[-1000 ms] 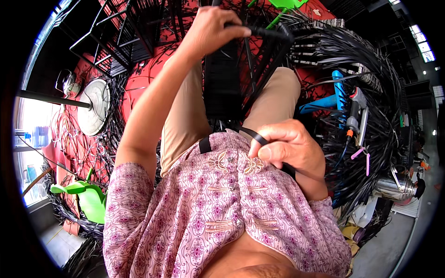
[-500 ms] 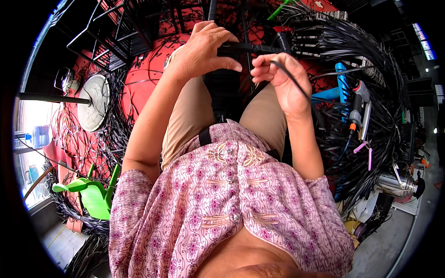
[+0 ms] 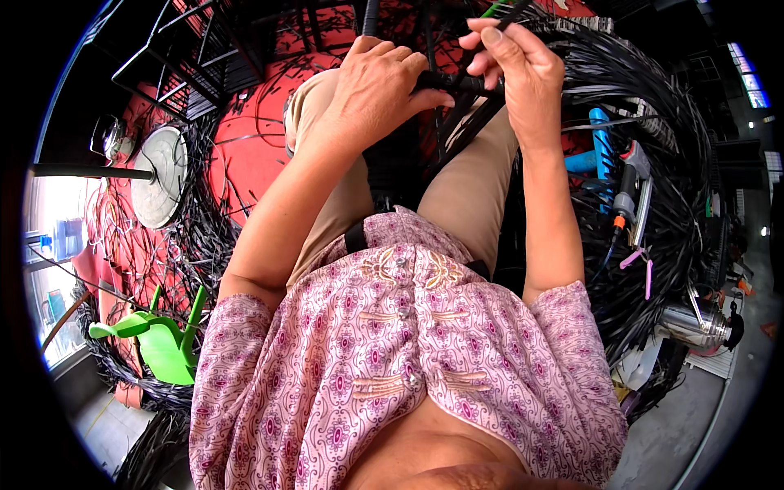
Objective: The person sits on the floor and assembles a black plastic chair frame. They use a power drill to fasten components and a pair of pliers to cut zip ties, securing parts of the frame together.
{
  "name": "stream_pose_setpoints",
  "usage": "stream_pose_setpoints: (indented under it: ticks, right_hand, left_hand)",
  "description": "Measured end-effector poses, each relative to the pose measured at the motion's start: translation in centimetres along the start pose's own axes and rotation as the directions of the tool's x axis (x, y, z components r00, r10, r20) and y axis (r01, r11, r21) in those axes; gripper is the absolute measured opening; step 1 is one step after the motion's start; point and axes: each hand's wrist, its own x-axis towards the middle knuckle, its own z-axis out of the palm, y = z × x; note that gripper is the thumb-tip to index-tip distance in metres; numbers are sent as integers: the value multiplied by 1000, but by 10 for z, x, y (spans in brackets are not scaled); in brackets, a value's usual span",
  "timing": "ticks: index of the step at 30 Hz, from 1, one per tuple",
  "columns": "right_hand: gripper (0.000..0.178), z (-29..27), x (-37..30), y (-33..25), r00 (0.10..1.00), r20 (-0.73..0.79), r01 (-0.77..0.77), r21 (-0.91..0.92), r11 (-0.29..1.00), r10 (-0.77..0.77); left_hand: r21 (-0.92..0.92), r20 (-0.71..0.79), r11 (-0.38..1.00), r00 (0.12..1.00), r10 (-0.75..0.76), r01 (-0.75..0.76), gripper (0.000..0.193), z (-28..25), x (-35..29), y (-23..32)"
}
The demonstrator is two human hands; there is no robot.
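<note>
My left hand (image 3: 377,96) rests closed around a black frame (image 3: 464,83) between my knees, its thumb lying along the bar. The frame looks wrapped with flat black strips, though its dark shape is hard to follow. Above and to the right, my right hand (image 3: 527,77) is raised, thumb and fingers pinching a flat black strip (image 3: 514,13). That strip runs up from the fingers, and its other end is hidden among the dark parts.
Bundles of black strips (image 3: 637,69) surround the right side, with a blue tool (image 3: 603,143) and a grey-and-black power tool (image 3: 629,184) on them. A steel flask (image 3: 694,322) stands lower right. At left are a round grey disc (image 3: 161,177), a green plastic piece (image 3: 167,351) and black metal frames (image 3: 192,65).
My right hand has moved up and turned, lifting the black strip, which hung beside the palm before. My left hand has shifted slightly right along with the frame.
</note>
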Motion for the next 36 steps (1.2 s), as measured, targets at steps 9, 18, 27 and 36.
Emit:
stream_pose_setpoints:
  ticks: [9, 18, 27, 36]
  right_hand:
    - [34, 19, 33, 12, 988, -24, -141, 279, 950, 153]
    - [22, 36, 69, 36, 921, 13, -312, 625, 715, 390]
    - [20, 44, 97, 60, 861, -40, -346, 685, 641, 507]
    - [15, 43, 118, 137, 821, 13, -422, 689, 590, 571]
  left_hand:
    - [-1, -40, 1000, 999, -19, 19, 49, 3, 0, 2]
    - [-12, -5, 1000, 1000, 6, -6, 48, 3, 3, 1]
    - [-2, -70, 1000, 997, 8, -8, 45, 7, 2, -5]
    - [-17, -89, 999, 995, 36, -38, 40, 16, -6, -11]
